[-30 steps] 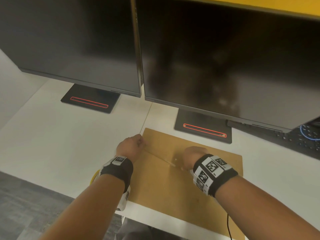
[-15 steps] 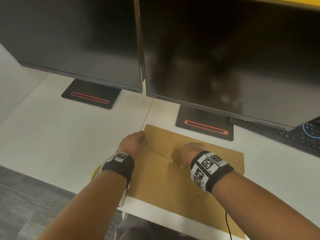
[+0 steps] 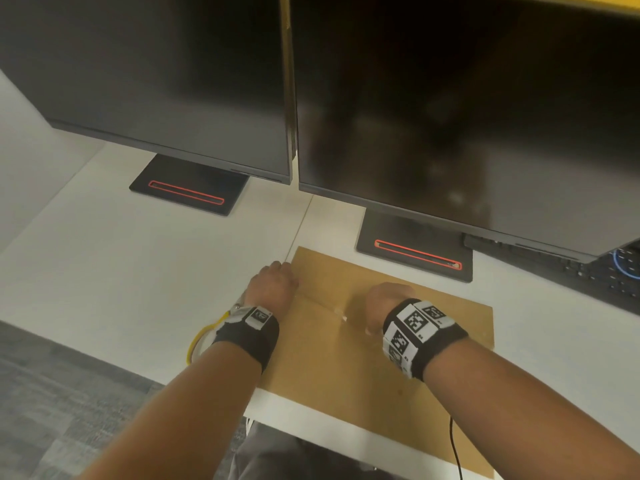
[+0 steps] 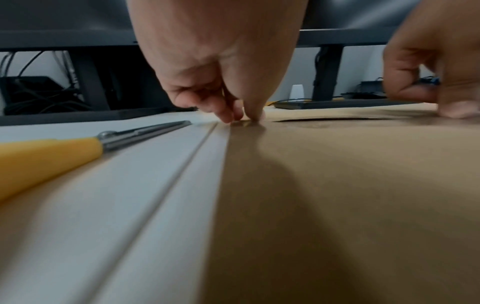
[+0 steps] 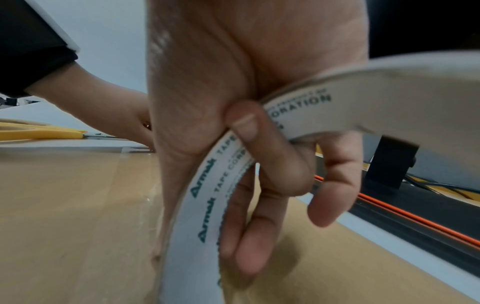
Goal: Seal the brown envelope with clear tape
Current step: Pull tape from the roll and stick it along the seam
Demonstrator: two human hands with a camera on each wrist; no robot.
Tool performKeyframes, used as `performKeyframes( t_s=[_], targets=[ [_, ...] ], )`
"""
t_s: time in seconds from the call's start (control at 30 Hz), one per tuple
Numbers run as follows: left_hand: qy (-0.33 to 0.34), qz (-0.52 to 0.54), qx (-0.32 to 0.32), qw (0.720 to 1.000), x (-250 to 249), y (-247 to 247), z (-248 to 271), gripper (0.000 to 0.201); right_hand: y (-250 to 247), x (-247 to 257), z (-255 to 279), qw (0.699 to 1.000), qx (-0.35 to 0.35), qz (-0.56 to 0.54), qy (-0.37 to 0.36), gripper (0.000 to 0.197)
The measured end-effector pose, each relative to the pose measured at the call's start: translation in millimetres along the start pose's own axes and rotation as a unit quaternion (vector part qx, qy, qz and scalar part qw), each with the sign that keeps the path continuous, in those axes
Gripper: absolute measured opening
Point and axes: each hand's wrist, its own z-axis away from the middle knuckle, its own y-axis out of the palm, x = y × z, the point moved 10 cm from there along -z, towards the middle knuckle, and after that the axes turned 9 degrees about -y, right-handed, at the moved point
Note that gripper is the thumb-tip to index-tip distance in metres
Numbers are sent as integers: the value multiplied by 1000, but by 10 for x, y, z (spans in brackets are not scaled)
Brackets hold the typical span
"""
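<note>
A brown envelope (image 3: 346,375) lies flat on the white desk (image 3: 121,271), reaching its front edge. My left hand (image 3: 273,285) is at the envelope's left edge by the flap line; in the left wrist view its thumb and fingertips (image 4: 241,118) pinch down on the end of the clear tape there. My right hand (image 3: 388,299) is over the envelope's middle and grips the tape roll (image 5: 207,185), fingers curled through its white printed core. A shiny strip of clear tape (image 3: 341,315) runs along the flap seam between the two hands.
Yellow-handled scissors (image 4: 78,144) lie on the desk just left of the envelope. Two dark monitors (image 3: 173,81) (image 3: 450,116) on black stands (image 3: 415,251) overhang the back of the desk. A black keyboard (image 3: 588,278) sits at the far right.
Both hands have stayed almost in place on the envelope. Only the head view has shifted slightly.
</note>
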Motion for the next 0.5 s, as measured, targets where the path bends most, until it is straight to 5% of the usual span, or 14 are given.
performKeyframes(
  t_s=[0.27, 0.5],
  targets=[
    [13, -142, 3, 990, -261, 175, 218, 44, -49, -2, 61, 997, -59, -53, -12, 28],
    [-28, -62, 39, 997, -329, 182, 260, 50, -35, -54, 185, 996, -55, -60, -46, 26]
  ],
)
